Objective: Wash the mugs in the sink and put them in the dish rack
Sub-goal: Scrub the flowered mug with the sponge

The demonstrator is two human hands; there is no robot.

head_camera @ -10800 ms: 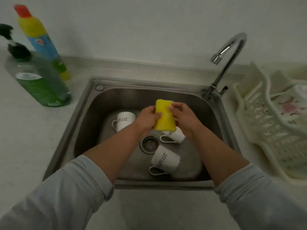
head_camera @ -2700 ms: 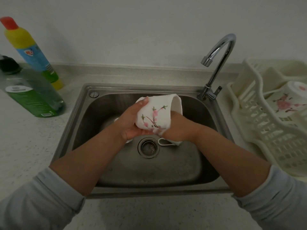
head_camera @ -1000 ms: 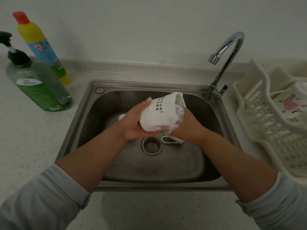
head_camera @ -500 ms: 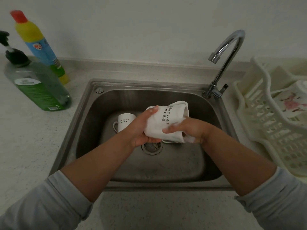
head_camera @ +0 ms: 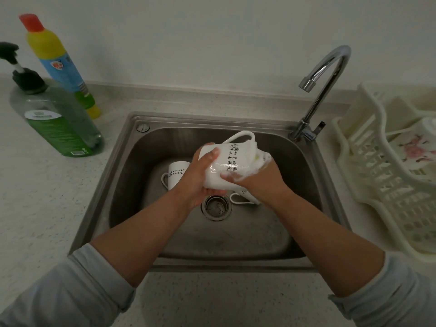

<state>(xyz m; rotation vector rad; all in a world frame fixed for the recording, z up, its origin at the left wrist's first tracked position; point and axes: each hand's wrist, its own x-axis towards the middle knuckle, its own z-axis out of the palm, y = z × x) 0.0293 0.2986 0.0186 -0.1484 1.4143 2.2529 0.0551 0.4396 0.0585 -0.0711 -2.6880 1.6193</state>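
A pale speckled counter [head_camera: 47, 208] under a bare wall carries a steel sink [head_camera: 127, 161]. The mug [head_camera: 226, 159] is in the air just behind and above the drain [head_camera: 215, 206]. It lies on its side with the handle up and the mouth turned right.

The left hand [head_camera: 198, 182] is clamped round its base end, thumb on top and fingers beneath. The right hand [head_camera: 262, 180] is closed at the mouth on a soapy sponge [head_camera: 257, 157]. Only a yellow sliver and foam show, so how far in it reaches cannot be told.

To scrub well, the left hand would probably best turn the mug while the right twists the sponge round the inner wall and the rim. After that the sponge could go under the handle. Suds likely make the glaze slippery, so a firm hold low over the basin seems wise.

A drop could chip the second mug [head_camera: 177, 173] left of the drain. It could also hit the third mug [head_camera: 238, 199] just right of the drain, which is mostly hidden under the wrist.

No water shows at the faucet [head_camera: 323, 74], behind and right of the drain, so rinsing is not yet done. Farther right, the rack [head_camera: 377, 185] holds a floral mug [head_camera: 415, 147]. Two bottles [head_camera: 59, 123] stand far left of the drain.
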